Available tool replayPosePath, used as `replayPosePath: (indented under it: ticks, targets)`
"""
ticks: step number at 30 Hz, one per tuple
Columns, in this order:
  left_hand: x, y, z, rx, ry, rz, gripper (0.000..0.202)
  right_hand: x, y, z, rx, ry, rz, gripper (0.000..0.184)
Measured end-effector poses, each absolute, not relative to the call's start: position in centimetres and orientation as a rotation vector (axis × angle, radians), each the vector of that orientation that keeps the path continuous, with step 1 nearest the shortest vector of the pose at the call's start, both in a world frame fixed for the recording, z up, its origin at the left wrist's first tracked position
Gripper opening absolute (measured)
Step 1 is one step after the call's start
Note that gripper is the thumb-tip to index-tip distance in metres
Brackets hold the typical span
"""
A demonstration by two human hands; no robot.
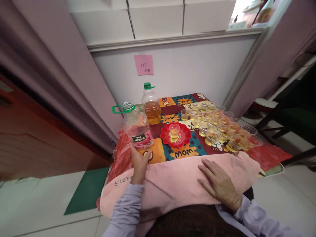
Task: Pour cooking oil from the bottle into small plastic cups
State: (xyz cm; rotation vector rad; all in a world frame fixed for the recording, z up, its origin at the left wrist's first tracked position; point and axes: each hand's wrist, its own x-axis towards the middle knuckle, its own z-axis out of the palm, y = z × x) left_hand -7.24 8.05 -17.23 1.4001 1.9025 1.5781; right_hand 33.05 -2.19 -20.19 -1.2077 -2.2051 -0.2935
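Note:
My left hand (140, 161) is at the foot of a clear plastic bottle (142, 135) with a pink label and a green handle ring. Its thumb and fingers are spread apart, with the fingertips close to or touching the bottle's base. No cap covers this bottle's mouth. My right hand (219, 181) lies flat, fingers apart, on a pink cloth (172, 184) along the table's near edge. Between and beyond the hands, a small clear cup (174, 130) with pale yellow liquid stands on a red scalloped plate (165, 140).
A second bottle (152, 110), green-capped and partly filled with amber liquid, stands behind the first. Several clear cups (213, 123) of yellowish liquid crowd the table's right side. The patterned tablecloth (170, 110) meets a white wall carrying a pink note (144, 65). Red plastic (122, 154) hangs at the left edge.

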Motion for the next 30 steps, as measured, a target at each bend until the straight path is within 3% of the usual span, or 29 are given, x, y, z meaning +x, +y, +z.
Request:
replayPosePath:
  ticks: [30]
  targets:
    - [-7.90,8.28,-17.90,1.460,1.908,1.585,0.126,32.44,-2.37,-20.06,-1.206,-2.193,-0.313,0.043]
